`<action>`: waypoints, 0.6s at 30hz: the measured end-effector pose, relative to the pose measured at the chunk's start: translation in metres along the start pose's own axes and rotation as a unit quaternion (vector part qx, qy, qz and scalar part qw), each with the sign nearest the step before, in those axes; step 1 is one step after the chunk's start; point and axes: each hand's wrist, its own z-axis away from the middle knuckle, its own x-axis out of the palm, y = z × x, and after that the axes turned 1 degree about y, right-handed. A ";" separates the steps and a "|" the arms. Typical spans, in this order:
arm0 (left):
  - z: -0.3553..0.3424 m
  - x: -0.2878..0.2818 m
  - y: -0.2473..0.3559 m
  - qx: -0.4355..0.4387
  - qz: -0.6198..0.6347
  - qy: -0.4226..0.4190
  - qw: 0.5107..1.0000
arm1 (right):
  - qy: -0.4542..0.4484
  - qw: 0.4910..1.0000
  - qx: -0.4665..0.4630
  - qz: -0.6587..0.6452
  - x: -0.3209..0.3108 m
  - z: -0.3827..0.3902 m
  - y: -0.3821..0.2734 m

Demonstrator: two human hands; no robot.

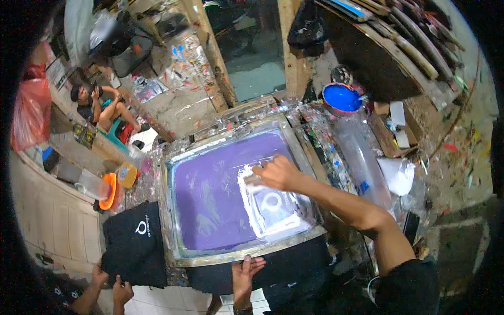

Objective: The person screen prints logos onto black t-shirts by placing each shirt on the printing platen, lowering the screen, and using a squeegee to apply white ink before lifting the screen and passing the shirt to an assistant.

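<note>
Messy bench, squeegee in R grip, L grip wide, at purple screen edge

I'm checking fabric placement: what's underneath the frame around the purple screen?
Black cloth sticks out past the near side of the frame. The frame and purple screen cover whatever else lies underneath.

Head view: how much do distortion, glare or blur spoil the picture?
In the head view, the wood-framed purple rectangular screen bows along its lower edge and the corners go black; the long clear plastic sheet carries pale sheen; the bare right hand looks slightly soft, its outline readable.
</note>
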 end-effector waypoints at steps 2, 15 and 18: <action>0.000 0.000 0.002 0.013 0.000 -0.001 1.000 | 0.027 0.997 0.057 0.037 0.012 0.009 -0.009; 0.001 -0.001 0.006 0.007 -0.009 -0.002 1.000 | -0.077 0.995 0.055 -0.043 -0.011 -0.014 -0.003; 0.004 0.006 0.007 0.009 0.003 -0.002 1.000 | -0.054 0.992 0.114 0.022 -0.005 -0.008 -0.012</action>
